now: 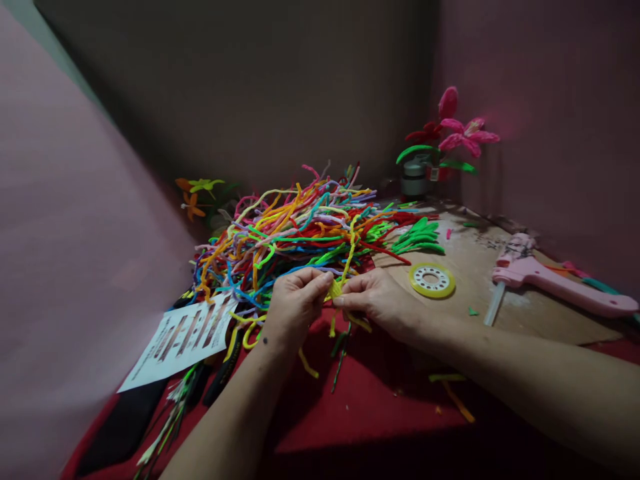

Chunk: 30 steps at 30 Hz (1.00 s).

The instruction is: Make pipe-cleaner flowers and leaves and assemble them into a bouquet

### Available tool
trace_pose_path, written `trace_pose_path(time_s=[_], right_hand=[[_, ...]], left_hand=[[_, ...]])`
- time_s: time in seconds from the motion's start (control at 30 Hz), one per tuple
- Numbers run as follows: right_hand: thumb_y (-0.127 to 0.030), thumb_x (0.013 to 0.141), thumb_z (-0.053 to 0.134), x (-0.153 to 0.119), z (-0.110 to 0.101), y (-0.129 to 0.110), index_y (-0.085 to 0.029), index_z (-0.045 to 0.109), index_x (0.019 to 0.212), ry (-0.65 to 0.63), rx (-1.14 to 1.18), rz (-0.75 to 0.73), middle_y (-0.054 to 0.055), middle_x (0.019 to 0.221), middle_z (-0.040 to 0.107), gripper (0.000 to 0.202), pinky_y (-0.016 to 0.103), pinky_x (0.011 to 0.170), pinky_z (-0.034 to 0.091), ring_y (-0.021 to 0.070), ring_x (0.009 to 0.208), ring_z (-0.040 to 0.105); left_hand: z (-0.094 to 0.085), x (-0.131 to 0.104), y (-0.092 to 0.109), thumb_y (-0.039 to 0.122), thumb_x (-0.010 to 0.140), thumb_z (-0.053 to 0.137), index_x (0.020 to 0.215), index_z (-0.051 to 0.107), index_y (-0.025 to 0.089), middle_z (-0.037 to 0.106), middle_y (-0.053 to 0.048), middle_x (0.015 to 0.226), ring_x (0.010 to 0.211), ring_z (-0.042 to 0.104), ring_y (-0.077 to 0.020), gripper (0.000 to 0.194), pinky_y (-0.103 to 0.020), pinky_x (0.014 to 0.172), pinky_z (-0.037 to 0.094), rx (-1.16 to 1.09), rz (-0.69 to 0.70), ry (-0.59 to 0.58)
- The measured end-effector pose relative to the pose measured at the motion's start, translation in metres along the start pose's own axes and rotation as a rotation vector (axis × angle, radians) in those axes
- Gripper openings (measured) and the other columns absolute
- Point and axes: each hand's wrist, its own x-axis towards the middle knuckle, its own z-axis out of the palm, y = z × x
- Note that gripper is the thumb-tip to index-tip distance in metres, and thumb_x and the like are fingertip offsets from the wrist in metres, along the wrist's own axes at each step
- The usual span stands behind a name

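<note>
Both hands meet over the red cloth, close in front of a heap of many-coloured pipe cleaners (295,227). My left hand (300,297) pinches one side of a small bundle of yellow pipe cleaners (336,289). From the other side, my right hand (373,300) closes finger and thumb on the same bundle. A long twisted yellow strand rises from between the fingers, and a few loose ends hang below. How the strands join is partly hidden by the fingertips. Just under the hands lies a thin dark green stem (341,363).
Right of my hands, a roll of yellow tape (433,281) and a pink glue gun (560,277) lie on a brown board (470,313). Green leaf shapes (420,237) sit behind. Pink pipe-cleaner flowers (469,137) stand at back right. A printed sheet (180,340) and dark pouch (123,427) lie left.
</note>
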Motion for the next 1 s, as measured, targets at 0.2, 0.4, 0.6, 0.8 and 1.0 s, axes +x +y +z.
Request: trace_pose_path(time_s=[0.2, 0.4, 0.6, 0.8, 1.0], right_hand=[[-0.024, 0.065, 0.058, 0.0, 0.001, -0.001, -0.015, 0.05, 0.048, 0.027, -0.037, -0.047, -0.006, 0.04, 0.043, 0.021, 0.021, 0.039, 0.025, 0.0049, 0.037, 0.034], [-0.027, 0.064, 0.058, 0.001, -0.001, -0.002, -0.015, 0.049, 0.048, 0.027, -0.003, -0.015, -0.006, 0.038, 0.041, 0.022, 0.021, 0.039, 0.023, 0.0045, 0.036, 0.032], [-0.027, 0.063, 0.059, 0.004, -0.003, 0.007, -0.015, 0.049, 0.048, 0.047, -0.011, -0.047, -0.007, 0.038, 0.038, 0.021, 0.022, 0.039, 0.018, 0.0041, 0.036, 0.027], [-0.026, 0.06, 0.063, 0.006, -0.003, 0.008, -0.016, 0.049, 0.047, 0.055, 0.109, 0.034, -0.006, 0.039, 0.04, 0.022, 0.023, 0.039, 0.021, 0.0053, 0.036, 0.03], [-0.034, 0.062, 0.066, 0.007, -0.009, 0.004, -0.013, 0.057, 0.055, 0.114, 0.175, -0.031, -0.003, 0.049, 0.05, 0.023, 0.023, 0.044, 0.027, 0.0065, 0.043, 0.038]], left_hand=[[0.003, -0.001, -0.002, 0.03, 0.069, 0.064, 0.06, 0.044, 0.016, 0.028, 0.01, 0.041, 0.034, 0.018, -0.0013, 0.026, -0.016, 0.033, 0.016, -0.096, -0.044, -0.039], [0.004, -0.004, 0.0, 0.033, 0.071, 0.062, 0.064, 0.055, 0.014, 0.039, 0.007, 0.044, 0.039, 0.03, -0.0028, 0.022, -0.016, 0.037, 0.022, 0.245, 0.193, 0.109], [0.004, -0.004, 0.001, 0.026, 0.067, 0.065, 0.065, 0.058, 0.013, 0.05, 0.004, 0.052, 0.043, 0.038, -0.0041, 0.015, -0.017, 0.042, 0.03, 0.322, 0.188, -0.016], [0.004, 0.0, -0.009, 0.027, 0.068, 0.064, 0.059, 0.057, 0.014, 0.049, 0.004, 0.053, 0.048, 0.041, -0.006, 0.017, -0.017, 0.047, 0.033, 0.513, 0.385, 0.176], [-0.001, 0.002, 0.001, 0.036, 0.072, 0.06, 0.08, 0.059, 0.015, 0.053, 0.004, 0.061, 0.045, 0.041, -0.0055, 0.022, -0.018, 0.044, 0.031, 0.36, 0.141, -0.004]])
